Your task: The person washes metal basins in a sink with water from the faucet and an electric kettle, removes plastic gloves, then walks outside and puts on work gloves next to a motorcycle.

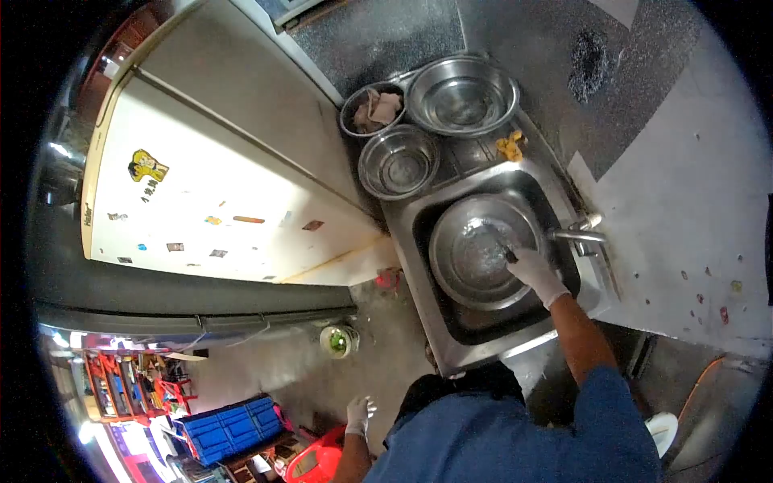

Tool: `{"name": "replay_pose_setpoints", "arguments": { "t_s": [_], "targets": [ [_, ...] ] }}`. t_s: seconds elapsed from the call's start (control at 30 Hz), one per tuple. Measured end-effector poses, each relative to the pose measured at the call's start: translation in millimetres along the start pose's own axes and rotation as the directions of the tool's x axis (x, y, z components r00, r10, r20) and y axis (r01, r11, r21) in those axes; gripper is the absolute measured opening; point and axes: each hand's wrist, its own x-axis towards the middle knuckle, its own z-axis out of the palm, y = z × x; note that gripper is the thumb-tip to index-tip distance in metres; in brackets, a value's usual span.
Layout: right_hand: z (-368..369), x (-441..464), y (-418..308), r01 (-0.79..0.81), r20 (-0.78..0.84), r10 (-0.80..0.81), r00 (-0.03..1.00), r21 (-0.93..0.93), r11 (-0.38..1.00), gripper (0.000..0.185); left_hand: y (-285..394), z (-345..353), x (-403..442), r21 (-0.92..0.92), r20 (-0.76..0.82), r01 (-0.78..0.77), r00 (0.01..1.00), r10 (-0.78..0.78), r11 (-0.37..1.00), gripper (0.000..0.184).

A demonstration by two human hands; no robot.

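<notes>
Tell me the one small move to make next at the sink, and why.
Probably bring the left hand to the steel basin to steady its rim: the gloved right hand reaches into it alone, while the left hangs away from the sink.

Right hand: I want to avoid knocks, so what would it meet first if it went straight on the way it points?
The right hand would likely meet the inside of the basin, its bottom or far wall; depth is unclear.
</notes>
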Motion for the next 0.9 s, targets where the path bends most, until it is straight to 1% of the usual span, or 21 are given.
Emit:
{"name": "replay_pose_setpoints", "arguments": {
  "t_s": [0.03, 0.07, 0.1, 0.13, 0.17, 0.23, 0.27, 0.3, 0.33, 0.37, 0.4, 0.43, 0.5, 0.57, 0.63, 0.7, 0.73, 0.77, 0.8, 0.83, 0.9],
  "targets": [
    [-8, -17, -7, 0.044, 0.062, -0.057, 0.996, 0.189, 0.981, 0.029, -5, -2, -5, 0.006, 0.0, 0.012, 1.0, -0.012, 1.0, 0.023],
    [-5, -20, -2, 0.121, 0.024, -0.146, 0.989, 0.428, 0.896, 0.025, -2, 2, -3, 0.005, 0.015, 0.01, 1.0, -0.01, 1.0, 0.023],
    [-5, -21, -2, 0.119, 0.01, -0.136, 0.991, 0.43, 0.895, 0.025, 4, 6, 5, 0.006, 0.034, -0.001, 0.999, 0.001, 1.0, 0.022],
    [-4, -24, -4, 0.019, 0.025, -0.024, 0.999, 0.181, 0.983, 0.026, 7, 9, 9, 0.024, 0.026, 0.012, 1.0, -0.012, 1.0, 0.02],
    [0, -26, -4, -0.089, 0.014, 0.091, 0.996, -0.079, 0.993, 0.028, 10, 10, 12, 0.035, 0.034, 0.003, 0.999, -0.004, 0.999, 0.02],
    [3, -26, -3, -0.17, 0.002, 0.171, 0.985, -0.111, 0.979, 0.029, 23, 16, 20, 0.047, 0.038, -0.037, 0.999, 0.036, 0.998, 0.018],
    [4, -27, -1, -0.056, -0.023, 0.056, 0.998, 0.016, 0.998, 0.027, 35, 22, 30, 0.046, 0.042, -0.053, 0.998, 0.051, 0.998, 0.018],
    [4, -39, -4, 0.055, -0.04, -0.05, 0.998, 0.139, 0.989, 0.026, 36, 22, 35, 0.075, 0.005, -0.201, 0.979, 0.202, 0.977, 0.018],
    [8, -34, 0, -0.01, 0.147, -0.068, 0.987, 0.471, 0.882, 0.024, 42, 25, 31, 0.111, -0.024, -0.342, 0.938, 0.347, 0.933, 0.017],
    [15, -35, 5, -0.016, 0.143, -0.059, 0.988, 0.475, 0.88, 0.024, 52, 32, 30, 0.118, -0.016, -0.345, 0.937, 0.349, 0.931, 0.017],
    [8, -46, -6, -0.001, 0.035, -0.006, 0.999, 0.192, 0.981, 0.026, 83, 49, 13, 0.158, -0.009, -0.407, 0.911, 0.413, 0.9, 0.018],
    [4, -54, -13, -0.024, -0.084, 0.015, 0.996, -0.105, 0.994, 0.027, 114, 67, -6, 0.199, 0.0, -0.468, 0.878, 0.478, 0.861, 0.018],
    [12, -55, -7, -0.02, -0.144, 0.012, 0.989, -0.055, 0.998, 0.028, 161, 105, -31, 0.43, 0.031, -0.707, 0.633, 0.774, 0.561, 0.02],
    [7, -77, -16, 0.08, -0.179, -0.062, 0.982, 0.094, 0.992, 0.023, 210, 140, -56, 0.382, 0.135, -0.679, 0.712, 0.689, 0.627, 0.021],
    [3, -89, -22, 0.098, -0.2, -0.077, 0.977, 0.094, 0.991, 0.024, 247, 185, -80, 0.274, 0.25, -0.922, 0.342, 0.906, 0.272, 0.021],
    [6, -94, -22, 0.116, -0.235, -0.09, 0.968, 0.098, 0.988, 0.025, 274, 225, -98, 0.33, 0.317, -0.943, 0.15, 0.937, 0.039, 0.019],
    [15, -95, -19, 0.211, -0.289, -0.178, 0.941, 0.088, 0.974, 0.025, 287, 243, -114, 0.325, 0.329, -0.945, 0.137, 0.934, 0.024, 0.019],
    [21, -100, -16, 0.299, -0.342, -0.258, 0.904, 0.073, 0.951, 0.025, 298, 259, -133, 0.386, 0.42, -0.922, 0.196, 0.886, 0.021, 0.02],
    [21, -107, -18, 0.286, -0.357, -0.24, 0.903, 0.079, 0.955, 0.025, 306, 272, -144, 0.443, 0.502, -0.896, 0.256, 0.826, 0.009, 0.022],
    [19, -115, -24, 0.291, -0.343, -0.266, 0.901, 0.025, 0.956, 0.024, 310, 282, -146, 0.432, 0.519, -0.902, 0.241, 0.82, -0.008, 0.022],
    [11, -129, -30, 0.281, -0.338, -0.271, 0.901, -0.022, 0.96, 0.023, 311, 301, -142, 0.319, 0.603, -0.846, -0.166, 0.78, -0.427, 0.015]
  ]
}}
